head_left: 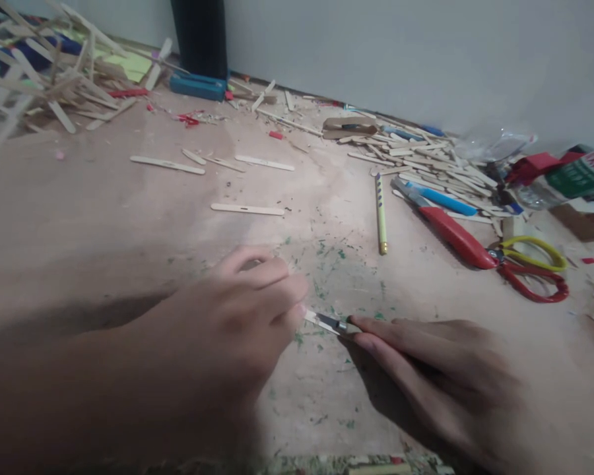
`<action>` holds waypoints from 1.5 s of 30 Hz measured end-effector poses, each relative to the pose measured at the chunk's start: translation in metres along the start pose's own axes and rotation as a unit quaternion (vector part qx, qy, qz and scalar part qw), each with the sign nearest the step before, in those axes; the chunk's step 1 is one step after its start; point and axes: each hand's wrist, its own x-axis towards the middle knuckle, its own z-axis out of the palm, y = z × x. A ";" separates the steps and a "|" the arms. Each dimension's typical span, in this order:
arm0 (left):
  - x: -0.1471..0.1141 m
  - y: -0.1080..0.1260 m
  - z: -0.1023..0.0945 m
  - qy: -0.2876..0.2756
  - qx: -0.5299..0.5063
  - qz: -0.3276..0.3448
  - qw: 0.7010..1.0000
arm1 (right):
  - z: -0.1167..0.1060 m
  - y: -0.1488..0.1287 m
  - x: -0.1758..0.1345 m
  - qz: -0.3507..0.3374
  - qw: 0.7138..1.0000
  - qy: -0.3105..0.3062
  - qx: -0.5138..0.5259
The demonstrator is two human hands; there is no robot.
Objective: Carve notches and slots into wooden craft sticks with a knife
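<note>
At the centre of the table, my left hand (257, 310) is closed, pinching one end of a pale wooden craft stick (309, 316). Most of that stick is hidden by the fingers. My right hand (435, 369) grips a craft knife (342, 326) close to its metal collar; the handle is covered by the hand. The knife's thin blade lies along the stick, pointing toward my left fingertips. Another craft stick (247, 209) with a small dark slot in its middle lies beyond my left hand. Green shavings (321, 284) are scattered around both hands.
A yellow-green pencil (381, 218) and red-and-yellow-handled scissors (455, 237) lie to the right. Behind them spreads a pile of craft sticks (426, 158) with a blue pen (445, 199). More sticks (54, 86) heap at the far left, near a blue block (198, 86) by the wall.
</note>
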 end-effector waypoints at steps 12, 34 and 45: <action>-0.003 -0.008 0.011 0.045 -0.022 0.013 0.999 | -0.007 0.007 -0.001 -0.048 0.998 -0.034 -0.026; 0.002 -0.025 0.002 0.028 -0.033 0.031 0.999 | 0.003 0.008 -0.002 -0.019 1.000 0.019 0.011; 0.000 -0.022 -0.009 -0.023 -0.028 0.045 0.998 | -0.008 0.011 -0.006 0.045 0.998 0.004 0.039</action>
